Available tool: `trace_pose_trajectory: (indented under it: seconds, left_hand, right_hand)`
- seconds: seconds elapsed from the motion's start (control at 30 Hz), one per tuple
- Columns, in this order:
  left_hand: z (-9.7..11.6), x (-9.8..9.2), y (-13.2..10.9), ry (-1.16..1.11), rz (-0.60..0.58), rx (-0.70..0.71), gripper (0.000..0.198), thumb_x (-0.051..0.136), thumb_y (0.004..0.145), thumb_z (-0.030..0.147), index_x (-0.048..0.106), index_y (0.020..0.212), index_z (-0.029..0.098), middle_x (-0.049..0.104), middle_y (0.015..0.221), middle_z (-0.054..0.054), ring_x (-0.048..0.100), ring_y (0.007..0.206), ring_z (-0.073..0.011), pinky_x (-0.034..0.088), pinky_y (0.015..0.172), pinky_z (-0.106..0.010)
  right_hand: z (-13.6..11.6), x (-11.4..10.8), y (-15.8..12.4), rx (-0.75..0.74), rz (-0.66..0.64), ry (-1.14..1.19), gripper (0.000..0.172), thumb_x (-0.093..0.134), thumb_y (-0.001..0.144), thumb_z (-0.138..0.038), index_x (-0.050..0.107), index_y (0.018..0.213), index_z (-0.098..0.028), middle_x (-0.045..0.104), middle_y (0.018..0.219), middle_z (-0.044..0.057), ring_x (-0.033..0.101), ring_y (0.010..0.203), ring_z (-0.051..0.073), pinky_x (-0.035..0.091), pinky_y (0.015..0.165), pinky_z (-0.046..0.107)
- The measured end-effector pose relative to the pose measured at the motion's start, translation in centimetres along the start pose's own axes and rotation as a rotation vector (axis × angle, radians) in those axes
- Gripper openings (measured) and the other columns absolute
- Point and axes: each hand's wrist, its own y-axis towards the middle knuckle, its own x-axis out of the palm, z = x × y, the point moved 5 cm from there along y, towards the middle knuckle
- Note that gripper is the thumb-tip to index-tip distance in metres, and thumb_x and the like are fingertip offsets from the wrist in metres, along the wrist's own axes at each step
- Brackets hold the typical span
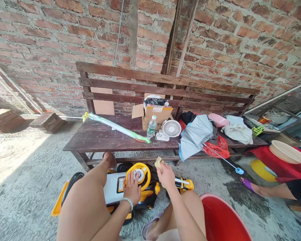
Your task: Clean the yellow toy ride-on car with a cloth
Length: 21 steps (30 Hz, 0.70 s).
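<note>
A yellow and black ride-on toy car (112,189) with a white seat stands on the concrete between my legs. Its round yellow steering wheel (146,169) faces up. My left hand (132,188), with a beaded bracelet at the wrist, lies on the near left side of the wheel, fingers stretched towards the hub. Over the car's front end, my right hand (166,174) is closed around a pale yellow cloth (159,163) that pokes out past the fingers. Below that hand, a white bar with a yellow end (189,184) shows on the car.
Behind the car, a wooden bench (110,140) holds a cardboard box (146,122), a water bottle (152,126), a white fan (171,128) and a folded umbrella (197,134). A red bucket (223,214) stands by my right leg. At right, another person's foot (251,185) shows near a basin (288,152).
</note>
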Motion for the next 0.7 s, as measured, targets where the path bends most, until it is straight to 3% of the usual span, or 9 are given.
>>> trace_pose_trajectory:
  seconds: [0.13, 0.27, 0.47, 0.6, 0.7]
  left_hand:
    - [0.0, 0.0, -0.1, -0.006, 0.019, -0.001, 0.077, 0.047, 0.097, 0.024, 0.032, 0.173, 0.023, 0.012, 0.184, -0.007, 0.004, 0.170, -0.0346, 0.030, 0.132, -0.061]
    - [0.2, -0.1, -0.2, -0.011, 0.016, -0.004, 0.076, 0.052, 0.098, 0.028, 0.034, 0.172, 0.024, 0.014, 0.184, -0.007, 0.005, 0.171, -0.0343, 0.034, 0.131, -0.058]
    - [0.7, -1.2, -0.7, -0.043, -0.016, 0.006, 0.076, 0.050, 0.097, 0.020, 0.035, 0.172, 0.020, 0.011, 0.184, -0.008, 0.004, 0.170, -0.0344, 0.032, 0.133, -0.056]
    - [0.8, -1.6, -0.8, -0.022, -0.037, -0.001, 0.075, 0.048, 0.099, 0.021, 0.032, 0.173, 0.022, 0.009, 0.184, -0.008, 0.003, 0.171, -0.0329, 0.032, 0.133, -0.054]
    - [0.8, -1.5, -0.8, -0.022, -0.046, -0.005, 0.076, 0.048, 0.099, 0.023, 0.031, 0.173, 0.022, 0.008, 0.184, -0.008, 0.003, 0.171, -0.0340, 0.031, 0.132, -0.057]
  right_hand:
    - [0.3, 1.3, -0.5, -0.042, -0.088, -0.027, 0.037, 0.055, 0.102, -0.032, 0.074, 0.134, -0.031, 0.069, 0.131, 0.008, 0.063, 0.116, 0.026, 0.049, 0.093, 0.032]
    - [1.3, 2.5, -1.9, -0.101, -0.048, -0.037, 0.050, 0.056, 0.099, -0.027, 0.067, 0.148, -0.032, 0.067, 0.133, 0.011, 0.063, 0.120, 0.029, 0.050, 0.104, 0.037]
    - [1.3, 4.3, -4.8, -0.119, -0.021, -0.108, 0.061, 0.065, 0.089, -0.019, 0.067, 0.148, -0.033, 0.068, 0.133, 0.014, 0.063, 0.120, 0.034, 0.057, 0.094, 0.039]
    - [1.9, 4.8, -6.5, -0.092, -0.100, -0.099, 0.057, 0.061, 0.091, -0.019, 0.068, 0.147, -0.032, 0.068, 0.141, 0.013, 0.068, 0.121, 0.031, 0.056, 0.099, 0.037]
    - [3.3, 5.7, -8.6, -0.059, -0.235, -0.026, 0.045, 0.055, 0.096, -0.022, 0.075, 0.136, -0.030, 0.073, 0.134, 0.012, 0.074, 0.110, 0.028, 0.058, 0.093, 0.035]
